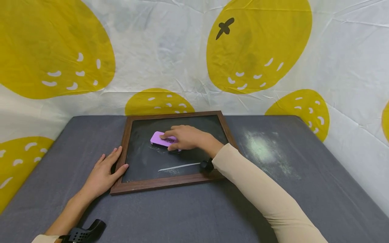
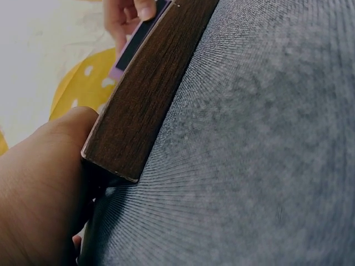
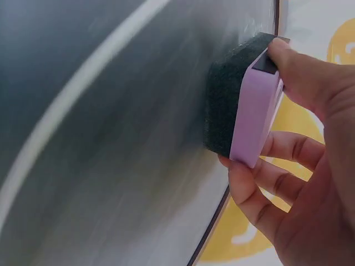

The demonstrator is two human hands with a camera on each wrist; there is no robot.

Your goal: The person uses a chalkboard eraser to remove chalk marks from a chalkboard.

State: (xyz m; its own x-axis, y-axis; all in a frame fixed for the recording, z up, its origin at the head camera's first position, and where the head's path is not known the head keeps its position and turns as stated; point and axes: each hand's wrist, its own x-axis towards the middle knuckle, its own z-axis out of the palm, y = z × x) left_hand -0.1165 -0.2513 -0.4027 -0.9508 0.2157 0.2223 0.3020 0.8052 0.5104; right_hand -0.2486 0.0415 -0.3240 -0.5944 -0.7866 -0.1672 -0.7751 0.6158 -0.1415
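A chalkboard (image 1: pixel 141 162) in a brown wooden frame (image 1: pixel 170 182) lies on a dark grey cloth. My right hand (image 1: pixel 189 137) grips a purple chalkboard eraser (image 1: pixel 157 138) over the upper middle of the board. In the right wrist view, thumb and fingers hold the sides of the eraser (image 3: pixel 255 113), its dark felt facing the board. One white chalk line (image 1: pixel 179 166) runs across the lower part, with faint smudges around it. At the left edge my left hand (image 1: pixel 103 173) rests against the frame, thumb on top of it and fingers extended along the outer side.
A pale patch of chalk dust (image 1: pixel 261 148) marks the grey tablecloth (image 1: pixel 194 216) right of the board. Behind the table hangs a white curtain (image 1: pixel 161 44) with yellow fruit shapes. Each wrist wears a black camera mount (image 1: pixel 86 231).
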